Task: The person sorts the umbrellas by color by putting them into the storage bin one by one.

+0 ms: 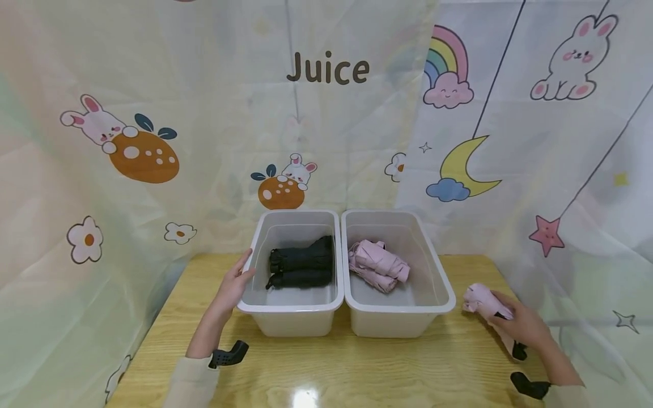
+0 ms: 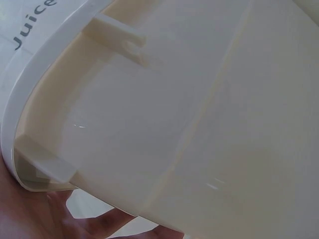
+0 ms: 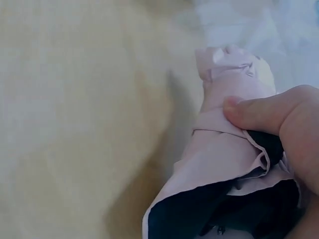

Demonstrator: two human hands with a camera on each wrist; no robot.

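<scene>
My right hand [image 1: 525,322] grips a pink folding umbrella [image 1: 482,300], held over the right end of the table. Its dark underside and loose fabric show in the right wrist view, where the thumb [image 3: 244,112] presses on the folded cloth. My left hand [image 1: 236,286] holds the left rim of the left white bin [image 1: 291,309], its fingers [image 2: 107,221] along the outer wall in the left wrist view. Two black folding umbrellas [image 1: 301,259] lie side by side in that bin. Pink folding umbrellas [image 1: 380,260] lie in the right white bin [image 1: 398,310].
Both bins stand next to each other on a wood-grain table [image 1: 285,368]. Behind and at the sides hangs a printed cloth [image 1: 347,130] with rabbits, a moon and the word Juice. Each wrist wears a black band mount [image 1: 229,354].
</scene>
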